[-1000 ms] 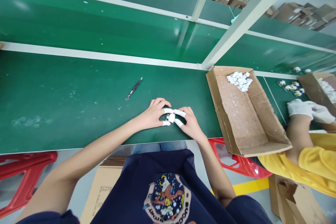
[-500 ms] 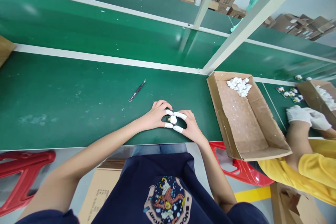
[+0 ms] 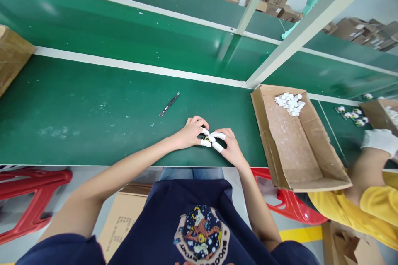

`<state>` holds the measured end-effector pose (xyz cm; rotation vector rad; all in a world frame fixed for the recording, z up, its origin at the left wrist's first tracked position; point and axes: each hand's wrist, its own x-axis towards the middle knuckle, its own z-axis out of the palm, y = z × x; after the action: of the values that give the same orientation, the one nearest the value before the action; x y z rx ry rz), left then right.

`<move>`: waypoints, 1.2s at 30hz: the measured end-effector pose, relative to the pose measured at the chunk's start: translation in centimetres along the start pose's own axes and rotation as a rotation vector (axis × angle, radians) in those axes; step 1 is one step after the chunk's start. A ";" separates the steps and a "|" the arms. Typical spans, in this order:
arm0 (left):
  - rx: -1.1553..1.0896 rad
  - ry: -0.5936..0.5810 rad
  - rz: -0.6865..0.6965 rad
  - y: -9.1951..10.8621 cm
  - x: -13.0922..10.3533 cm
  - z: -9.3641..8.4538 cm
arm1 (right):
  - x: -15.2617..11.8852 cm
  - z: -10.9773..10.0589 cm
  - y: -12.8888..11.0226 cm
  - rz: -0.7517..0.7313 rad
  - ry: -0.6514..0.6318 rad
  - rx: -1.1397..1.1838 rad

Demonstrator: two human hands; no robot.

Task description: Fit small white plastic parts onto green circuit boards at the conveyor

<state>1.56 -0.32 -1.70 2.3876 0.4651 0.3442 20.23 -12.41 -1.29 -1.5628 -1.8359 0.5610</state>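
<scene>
Near the table's front edge, a small part point(image 3: 208, 138) with yellow and white on it sits between my two hands, partly hidden by the fingertips. My left hand point(image 3: 195, 132), with white covers on thumb and forefinger, grips its left side. On its right, my right hand point(image 3: 228, 144), with the same white covers, pinches its white piece point(image 3: 212, 138). Black tweezers point(image 3: 169, 104) lie on the green table point(image 3: 77, 103), up and left of my hands. At the right, an open cardboard box point(image 3: 297, 149) holds a heap of white pieces point(image 3: 290, 103) in its far end.
A white post point(image 3: 273, 58) rises behind the box. Another cardboard box point(image 3: 12, 58) stands at the far left. On the right, a person's white-gloved hand point(image 3: 379, 140) is near several small assemblies point(image 3: 353, 114). Red stools point(image 3: 34, 203) are below the table edge.
The view has shifted slightly left. My fingertips have drawn closer together around the small part, covering more of it. The other person's gloved hands have moved, and just one shows clearly.
</scene>
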 end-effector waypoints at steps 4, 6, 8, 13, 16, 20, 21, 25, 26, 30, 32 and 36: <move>0.016 0.005 -0.009 0.1 0.0 -0.1 | 0.2 0.1 0.0 0.003 0.007 0.041; 0.025 0.006 -0.006 0.1 -0.1 -0.2 | 0.4 0.1 -0.1 0.038 0.008 0.042; 0.049 0.006 0.019 0.1 -0.3 -0.3 | 0.5 0.0 -0.4 0.078 -0.014 0.037; 0.181 0.028 0.125 0.3 -0.6 0.1 | 0.1 -0.4 -0.8 0.029 -0.082 0.017; 0.197 0.032 0.102 0.4 -0.5 0.3 | -0.3 0.0 -0.9 -0.002 -0.073 -0.025; 0.189 -0.031 0.029 0.8 -0.5 -0.4 | -0.2 1.2 -1.3 0.024 0.001 -0.129; 0.190 -0.041 0.014 0.9 -0.6 -0.7 | -0.1 1.4 -1.4 0.016 0.011 -0.139; 0.187 -0.022 0.019 0.0 -1.1 -1.4 | 0.7 2.1 -1.5 -0.032 0.029 -0.131; 0.201 -0.013 0.033 -0.6 -1.1 -1.4 | 0.9 2.2 -1.4 -0.040 0.032 -0.140; 0.304 0.141 0.078 -3.2 -0.7 -0.4 | 1.7 2.2 -0.6 -0.107 0.035 -0.227; 0.344 0.213 0.102 -4.5 -0.4 0.1 | 1.9 2.0 -0.4 -0.160 0.017 -0.295; 0.373 0.262 0.160 -6.6 0.3 0.3 | 2.2 1.4 -0.3 -0.196 -0.014 -0.409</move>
<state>0.38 4.35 -6.29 2.7645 0.4921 0.7021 18.89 -10.16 -1.63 -1.6043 -2.1832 0.1078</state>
